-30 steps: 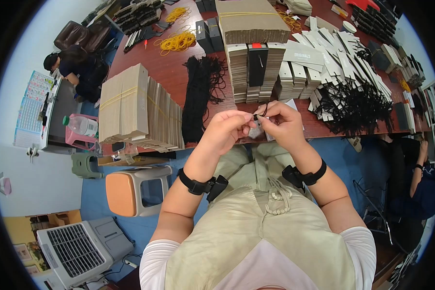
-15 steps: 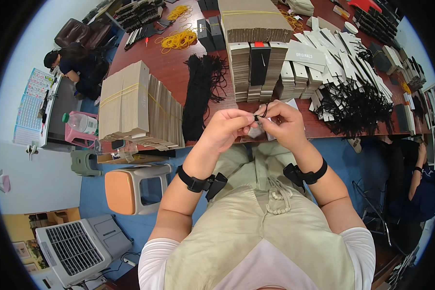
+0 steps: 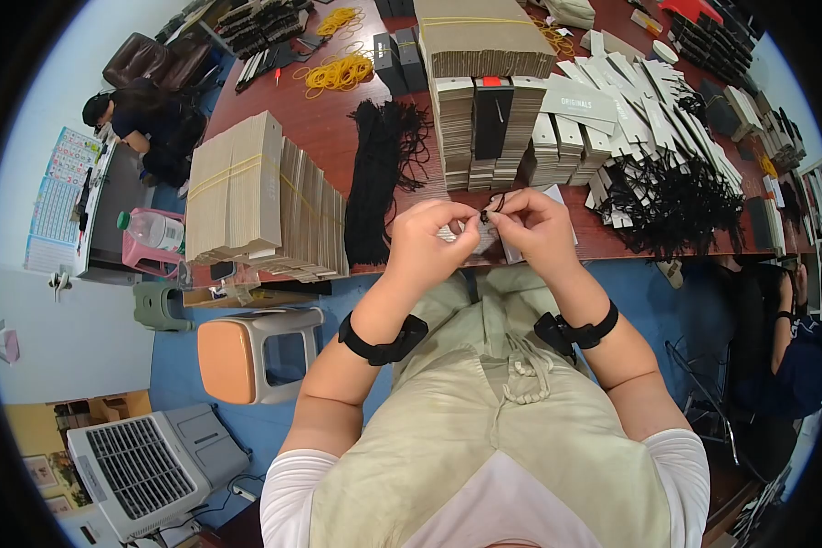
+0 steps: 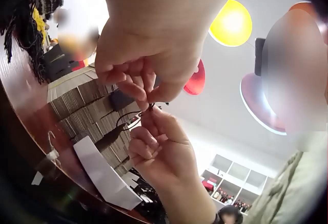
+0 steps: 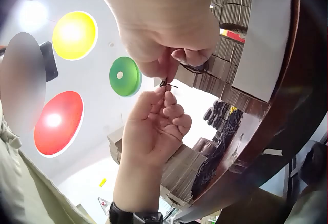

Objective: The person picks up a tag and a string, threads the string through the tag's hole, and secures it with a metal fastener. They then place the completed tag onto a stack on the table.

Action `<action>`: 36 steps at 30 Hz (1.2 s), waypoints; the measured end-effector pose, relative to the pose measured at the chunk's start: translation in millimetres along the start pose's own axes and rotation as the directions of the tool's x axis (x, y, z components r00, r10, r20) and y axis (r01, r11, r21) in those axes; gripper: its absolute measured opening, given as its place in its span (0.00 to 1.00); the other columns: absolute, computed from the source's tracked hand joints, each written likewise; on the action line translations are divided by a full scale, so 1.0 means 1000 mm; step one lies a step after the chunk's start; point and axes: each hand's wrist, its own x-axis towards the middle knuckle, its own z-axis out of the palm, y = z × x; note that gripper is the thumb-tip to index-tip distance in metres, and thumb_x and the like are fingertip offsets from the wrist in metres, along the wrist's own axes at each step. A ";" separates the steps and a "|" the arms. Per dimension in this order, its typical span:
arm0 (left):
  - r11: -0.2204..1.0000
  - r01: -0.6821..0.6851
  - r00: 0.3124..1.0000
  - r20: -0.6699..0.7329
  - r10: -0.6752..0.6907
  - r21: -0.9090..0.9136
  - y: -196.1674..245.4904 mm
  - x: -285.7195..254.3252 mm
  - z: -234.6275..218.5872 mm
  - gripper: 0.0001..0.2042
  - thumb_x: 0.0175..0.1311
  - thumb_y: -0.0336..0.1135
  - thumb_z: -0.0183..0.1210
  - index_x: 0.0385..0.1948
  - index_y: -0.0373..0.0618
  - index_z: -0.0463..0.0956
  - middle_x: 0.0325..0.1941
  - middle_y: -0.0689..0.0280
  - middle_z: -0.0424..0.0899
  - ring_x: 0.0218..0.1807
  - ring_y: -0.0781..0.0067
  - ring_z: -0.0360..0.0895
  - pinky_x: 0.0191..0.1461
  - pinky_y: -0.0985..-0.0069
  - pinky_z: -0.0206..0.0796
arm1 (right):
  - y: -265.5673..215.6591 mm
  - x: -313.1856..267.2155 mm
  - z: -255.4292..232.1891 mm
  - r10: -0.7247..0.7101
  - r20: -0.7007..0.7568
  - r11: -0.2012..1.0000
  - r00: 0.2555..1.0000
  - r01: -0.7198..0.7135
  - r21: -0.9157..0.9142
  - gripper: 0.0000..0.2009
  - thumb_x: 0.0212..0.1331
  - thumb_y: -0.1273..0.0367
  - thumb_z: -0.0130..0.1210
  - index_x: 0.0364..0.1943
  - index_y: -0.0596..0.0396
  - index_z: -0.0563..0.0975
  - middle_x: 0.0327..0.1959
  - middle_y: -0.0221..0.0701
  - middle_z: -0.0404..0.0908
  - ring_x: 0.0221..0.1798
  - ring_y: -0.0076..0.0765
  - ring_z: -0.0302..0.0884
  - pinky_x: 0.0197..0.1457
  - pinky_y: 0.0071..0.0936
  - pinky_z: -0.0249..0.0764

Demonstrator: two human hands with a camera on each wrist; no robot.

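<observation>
Over the table's near edge, my left hand (image 3: 432, 239) and right hand (image 3: 532, 235) meet fingertip to fingertip. Between them is a thin black cord (image 4: 151, 106) with a small knot, its loop arching off the right hand's fingers in the left wrist view. My right thumb and forefinger pinch the cord from one side. From the other, the left thumb and forefinger pinch at the knot (image 5: 164, 83), where a short end sticks out. A white card (image 4: 105, 175) lies on the table below the hands. Beyond the left hand lies a bundle of black cords (image 3: 374, 183).
Banded stacks of grey-brown card (image 3: 233, 187) stand at left, with taller stacks (image 3: 479, 46) straight ahead. White tags with black strings (image 3: 671, 196) pile up at right. Yellow rubber bands (image 3: 338, 75) lie farther back. A stool (image 3: 228, 361) stands at left; other people sit on both sides.
My left hand has turned and drawn back slightly, its thumb and forefinger now forming a rounder arch. The right hand stays nearly in place, still pinching the cord.
</observation>
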 end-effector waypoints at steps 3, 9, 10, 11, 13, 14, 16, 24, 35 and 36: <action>0.977 -0.199 0.976 -0.080 0.205 0.073 -0.006 0.000 0.006 0.08 0.44 0.25 0.61 0.28 0.38 0.79 0.26 0.60 0.81 0.27 0.64 0.77 0.33 0.73 0.68 | -0.003 0.001 0.000 0.052 -0.017 0.997 0.999 -0.051 0.066 0.03 0.49 0.79 0.58 0.27 0.60 0.75 0.32 0.29 0.79 0.31 0.14 0.69 0.34 0.13 0.65; 0.960 -0.278 0.957 -0.074 0.280 0.043 -0.008 -0.001 0.008 0.08 0.43 0.23 0.61 0.29 0.38 0.78 0.29 0.59 0.81 0.30 0.61 0.78 0.35 0.70 0.69 | -0.006 0.000 -0.003 0.197 0.013 0.953 0.980 -0.194 0.233 0.04 0.51 0.78 0.58 0.29 0.60 0.75 0.32 0.29 0.79 0.33 0.16 0.72 0.37 0.14 0.69; 0.957 -0.286 0.954 -0.077 0.289 0.047 -0.008 -0.001 0.008 0.08 0.43 0.23 0.61 0.28 0.38 0.78 0.29 0.59 0.81 0.30 0.61 0.78 0.35 0.70 0.69 | -0.007 0.000 -0.002 0.207 0.019 0.947 0.978 -0.206 0.246 0.04 0.51 0.78 0.58 0.29 0.60 0.75 0.32 0.29 0.79 0.33 0.16 0.72 0.37 0.14 0.69; 0.955 -0.294 0.952 -0.080 0.297 0.051 -0.009 -0.001 0.008 0.08 0.43 0.23 0.62 0.28 0.38 0.78 0.28 0.59 0.81 0.30 0.60 0.78 0.35 0.70 0.69 | -0.008 -0.001 -0.002 0.218 0.025 0.941 0.976 -0.217 0.260 0.04 0.51 0.79 0.58 0.30 0.60 0.75 0.32 0.29 0.79 0.33 0.17 0.73 0.37 0.14 0.69; 0.946 -0.315 0.943 -0.088 0.321 0.079 -0.012 -0.001 0.009 0.08 0.42 0.23 0.62 0.27 0.38 0.78 0.28 0.59 0.81 0.30 0.61 0.78 0.35 0.70 0.69 | -0.005 -0.001 -0.002 0.230 0.030 0.934 0.973 -0.229 0.273 0.04 0.51 0.79 0.58 0.30 0.60 0.75 0.32 0.30 0.79 0.33 0.17 0.73 0.37 0.14 0.69; 0.941 -0.325 0.938 -0.091 0.334 0.093 -0.013 -0.002 0.010 0.08 0.42 0.23 0.62 0.27 0.38 0.78 0.27 0.60 0.81 0.29 0.61 0.78 0.35 0.70 0.69 | -0.003 -0.001 -0.003 0.236 0.032 0.931 0.971 -0.235 0.280 0.04 0.51 0.79 0.58 0.30 0.60 0.75 0.32 0.30 0.79 0.33 0.17 0.73 0.37 0.14 0.69; 0.926 -0.352 0.924 -0.108 0.367 0.134 -0.015 -0.002 0.010 0.08 0.41 0.22 0.62 0.26 0.39 0.78 0.26 0.60 0.81 0.29 0.62 0.77 0.34 0.70 0.68 | -0.001 -0.001 -0.002 0.219 0.032 0.938 0.975 -0.219 0.269 0.04 0.50 0.79 0.58 0.30 0.59 0.75 0.32 0.30 0.79 0.33 0.16 0.73 0.38 0.14 0.69; 0.941 -0.296 0.935 -0.153 0.320 0.163 -0.013 -0.001 0.009 0.07 0.41 0.21 0.62 0.25 0.39 0.79 0.24 0.62 0.80 0.27 0.67 0.77 0.32 0.76 0.68 | -0.009 0.000 0.005 0.240 0.000 0.936 0.971 -0.231 0.267 0.04 0.51 0.76 0.58 0.29 0.57 0.75 0.27 0.23 0.75 0.27 0.15 0.69 0.29 0.13 0.64; 0.945 0.197 0.979 0.002 -0.203 -0.260 -0.018 -0.009 0.004 0.05 0.50 0.21 0.60 0.29 0.35 0.78 0.29 0.67 0.81 0.30 0.84 0.75 0.35 0.85 0.67 | -0.032 0.000 -0.003 -0.004 0.065 0.993 0.998 0.012 -0.120 0.10 0.55 0.72 0.54 0.40 0.58 0.72 0.28 0.28 0.75 0.23 0.16 0.69 0.21 0.14 0.61; 0.921 0.231 0.971 0.009 -0.240 -0.315 -0.020 -0.010 0.005 0.05 0.49 0.23 0.60 0.29 0.36 0.79 0.28 0.67 0.81 0.30 0.84 0.75 0.35 0.84 0.67 | -0.039 0.000 -0.001 0.159 0.106 0.987 0.982 -0.154 -0.052 0.11 0.55 0.71 0.54 0.42 0.58 0.70 0.29 0.29 0.75 0.23 0.17 0.70 0.21 0.15 0.61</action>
